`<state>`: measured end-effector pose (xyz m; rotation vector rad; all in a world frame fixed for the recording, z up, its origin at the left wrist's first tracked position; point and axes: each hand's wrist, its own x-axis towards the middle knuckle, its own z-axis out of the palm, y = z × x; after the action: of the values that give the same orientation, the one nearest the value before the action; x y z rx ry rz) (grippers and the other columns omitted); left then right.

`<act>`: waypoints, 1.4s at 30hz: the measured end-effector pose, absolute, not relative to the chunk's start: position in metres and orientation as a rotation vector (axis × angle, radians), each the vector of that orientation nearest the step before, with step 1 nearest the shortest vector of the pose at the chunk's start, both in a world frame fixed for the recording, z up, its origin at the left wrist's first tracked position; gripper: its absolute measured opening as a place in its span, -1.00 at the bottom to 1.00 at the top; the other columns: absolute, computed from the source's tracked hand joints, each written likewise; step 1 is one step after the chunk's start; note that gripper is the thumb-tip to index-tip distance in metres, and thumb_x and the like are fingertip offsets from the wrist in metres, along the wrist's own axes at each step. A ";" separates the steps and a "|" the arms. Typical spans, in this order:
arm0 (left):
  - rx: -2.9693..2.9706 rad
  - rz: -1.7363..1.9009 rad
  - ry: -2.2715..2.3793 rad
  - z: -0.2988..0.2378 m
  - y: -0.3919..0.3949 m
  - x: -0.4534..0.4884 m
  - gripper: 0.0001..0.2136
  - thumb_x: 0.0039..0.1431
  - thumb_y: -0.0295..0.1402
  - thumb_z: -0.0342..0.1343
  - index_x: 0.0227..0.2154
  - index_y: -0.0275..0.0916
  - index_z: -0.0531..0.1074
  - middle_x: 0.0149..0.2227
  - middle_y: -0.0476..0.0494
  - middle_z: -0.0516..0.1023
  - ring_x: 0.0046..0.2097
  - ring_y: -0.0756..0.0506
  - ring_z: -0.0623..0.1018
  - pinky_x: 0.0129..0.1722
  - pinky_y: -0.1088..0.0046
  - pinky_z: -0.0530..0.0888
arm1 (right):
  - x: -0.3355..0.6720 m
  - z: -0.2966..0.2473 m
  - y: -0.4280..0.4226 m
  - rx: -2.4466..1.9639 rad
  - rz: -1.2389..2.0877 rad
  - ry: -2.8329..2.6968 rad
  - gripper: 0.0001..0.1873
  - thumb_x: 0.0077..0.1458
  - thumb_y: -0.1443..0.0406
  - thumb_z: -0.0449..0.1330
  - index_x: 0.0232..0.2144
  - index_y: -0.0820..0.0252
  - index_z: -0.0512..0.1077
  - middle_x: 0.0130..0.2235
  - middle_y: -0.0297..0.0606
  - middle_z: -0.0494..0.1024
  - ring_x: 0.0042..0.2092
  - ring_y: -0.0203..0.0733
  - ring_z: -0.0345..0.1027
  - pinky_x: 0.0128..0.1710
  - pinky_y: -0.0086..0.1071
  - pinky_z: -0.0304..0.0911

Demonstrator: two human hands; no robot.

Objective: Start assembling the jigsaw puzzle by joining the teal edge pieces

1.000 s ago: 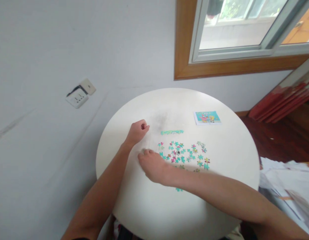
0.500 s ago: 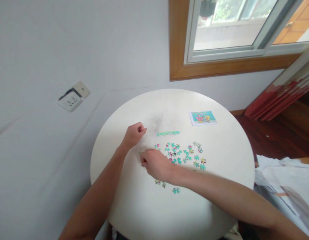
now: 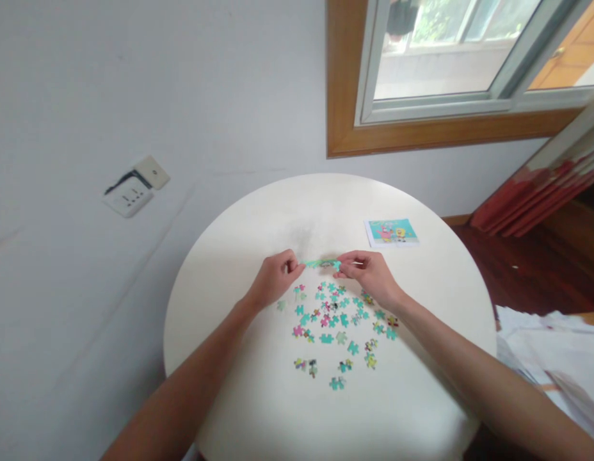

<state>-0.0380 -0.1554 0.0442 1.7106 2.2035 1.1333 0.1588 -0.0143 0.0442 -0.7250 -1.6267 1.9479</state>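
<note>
A narrow joined strip of green and teal jigsaw pieces stretches between my two hands. My left hand pinches its left end with thumb and forefinger. At the right end, my right hand is closed on the strip with its fingertips. Whether the strip is lifted or still touches the table, I cannot tell. Below it many loose jigsaw pieces lie scattered, mostly teal, some pink and yellow. A pale green piece lies just under my left hand.
A picture card with cartoon figures lies toward the back right of the round white table. White papers are heaped beyond the right edge. Wall and window frame stand behind the table.
My right hand has moved from the left of the loose pieces up to the strip's right end. My left hand has shifted right and down to its left end. More loose pieces show.
</note>
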 end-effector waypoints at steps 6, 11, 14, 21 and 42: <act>1.835 1.279 2.005 0.050 -0.158 -0.005 -0.87 0.14 -0.38 0.27 -0.25 -0.19 0.48 -0.32 -0.03 0.56 -0.32 -0.01 0.47 -0.32 0.49 0.38 | 0.155 0.043 -0.030 -0.572 2.022 -1.621 -0.66 -0.09 0.14 0.42 -0.32 0.21 0.50 -0.48 -0.28 0.61 -0.38 -0.13 0.57 -0.28 -0.29 0.46; 1.945 1.347 1.932 0.054 -0.160 0.000 -0.88 0.14 -0.40 0.29 -0.26 -0.18 0.50 -0.29 -0.07 0.61 -0.26 -0.05 0.53 -0.22 0.41 0.44 | 0.158 0.044 -0.038 -0.456 2.043 -1.597 -0.71 -0.04 0.17 0.42 -0.31 0.21 0.49 -0.48 -0.28 0.62 -0.42 -0.21 0.54 -0.32 -0.35 0.45; 2.022 1.397 1.895 0.055 -0.159 0.000 -0.89 0.14 -0.40 0.28 -0.26 -0.18 0.51 -0.33 -0.05 0.62 -0.29 -0.05 0.54 -0.21 0.38 0.45 | 0.160 0.046 -0.041 -0.429 2.039 -1.602 -0.73 -0.02 0.18 0.41 -0.32 0.21 0.50 -0.47 -0.27 0.62 -0.41 -0.22 0.53 -0.31 -0.34 0.47; 2.049 1.367 1.885 0.057 -0.159 0.004 -0.95 0.18 -0.36 0.23 -0.29 -0.17 0.51 -0.34 -0.09 0.62 -0.29 -0.08 0.56 -0.19 0.31 0.49 | 0.163 0.047 -0.048 -0.419 2.019 -1.654 -0.74 0.01 0.16 0.39 -0.33 0.20 0.50 -0.48 -0.28 0.59 -0.42 -0.21 0.51 -0.31 -0.30 0.47; 2.025 1.254 1.954 0.053 -0.158 -0.007 -0.92 0.25 -0.41 0.16 -0.22 -0.20 0.52 -0.28 -0.11 0.61 -0.23 -0.07 0.54 -0.14 0.36 0.47 | 0.179 0.052 -0.008 -0.534 1.525 -1.878 -0.78 0.06 0.17 0.32 -0.31 0.19 0.48 -0.46 -0.28 0.53 -0.46 -0.26 0.40 -0.44 -0.37 0.35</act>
<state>-0.0070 -0.1579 0.0526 2.0246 1.9535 1.2538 0.1794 -0.0082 0.0523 -0.5339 -1.8776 1.5250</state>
